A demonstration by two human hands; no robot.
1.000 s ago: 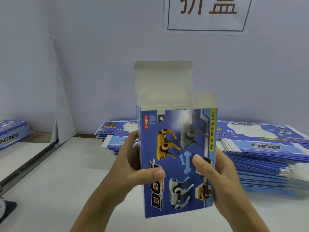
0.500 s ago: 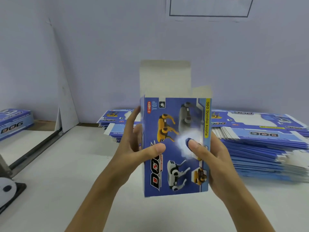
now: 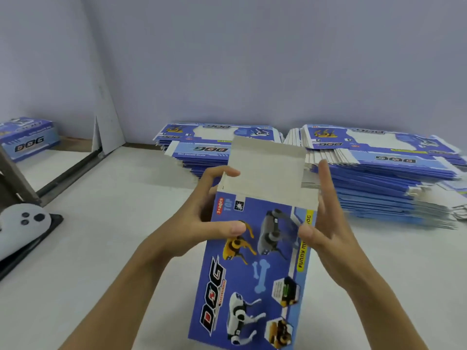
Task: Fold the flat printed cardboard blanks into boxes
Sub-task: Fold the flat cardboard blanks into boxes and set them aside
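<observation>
Both forearms reach up from the bottom edge and meet at a blue printed box point(image 3: 255, 261), held upright but leaning a little away, at the centre of the view above the white table point(image 3: 113, 223). The left hand point(image 3: 199, 223) grasps the box's left edge near the top: its thumb lies flat across the printed front beside the yellow dog, and its index finger curls over the upper left corner onto the grey inside of the lid flap point(image 3: 267, 173). The right hand point(image 3: 326, 231) takes the right edge, thumb pressed on the front at about 3 o'clock from the grey dog, fingers standing nearly straight up along the side; whether they press the small side flap there I cannot tell, since the edge is blurred.

Against half a second ago, the lid flap no longer stands straight up: it tips back toward the stacks. Both hands have slid higher on the box, from its middle to just under the opening, and the box now fills more of the lower view.

At 12 o'clock beyond the box lie two stacks of flat blanks point(image 3: 379, 178), one behind the left hand, the larger one out toward 2 o'clock. A finished box point(image 3: 30, 140) sits at 10 o'clock, and a white controller point(image 3: 22, 223) rests at 9 o'clock.
</observation>
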